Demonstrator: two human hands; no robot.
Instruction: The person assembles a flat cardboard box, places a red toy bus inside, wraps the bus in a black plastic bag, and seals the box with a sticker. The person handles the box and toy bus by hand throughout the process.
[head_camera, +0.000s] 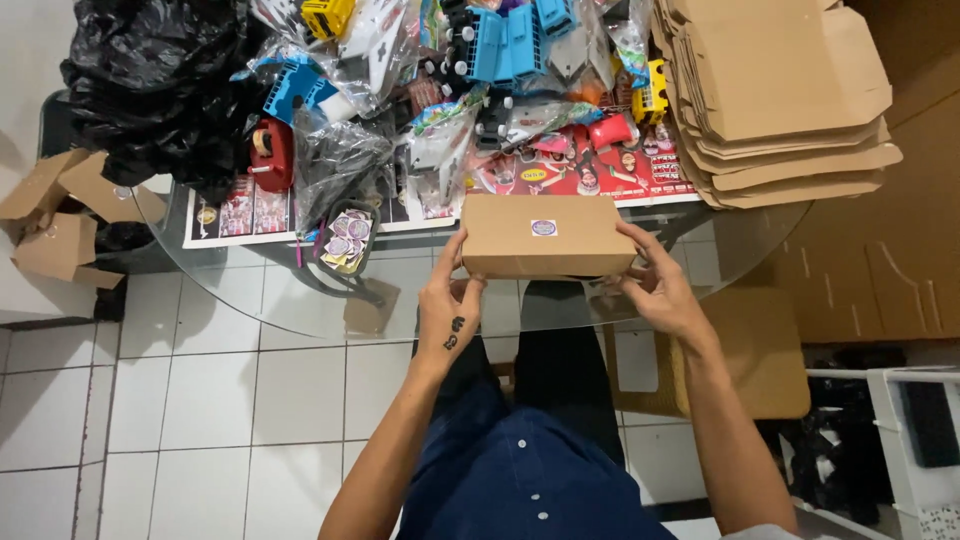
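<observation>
Head view: both hands' fingers (452, 262) are spreading, clasping brown box (545, 236) ends; long axis running between them, crosswise.

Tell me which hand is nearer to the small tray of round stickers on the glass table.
Left. The left hand grips the cardboard box's left end, just right of the sticker tray. The right hand holds the box's far end, farther away.

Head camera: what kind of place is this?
Probably a home packing spot for toys. Both hands hold a closed brown box at a glass table by bagged plastic toys and a stack of flat cardboard boxes.
</observation>
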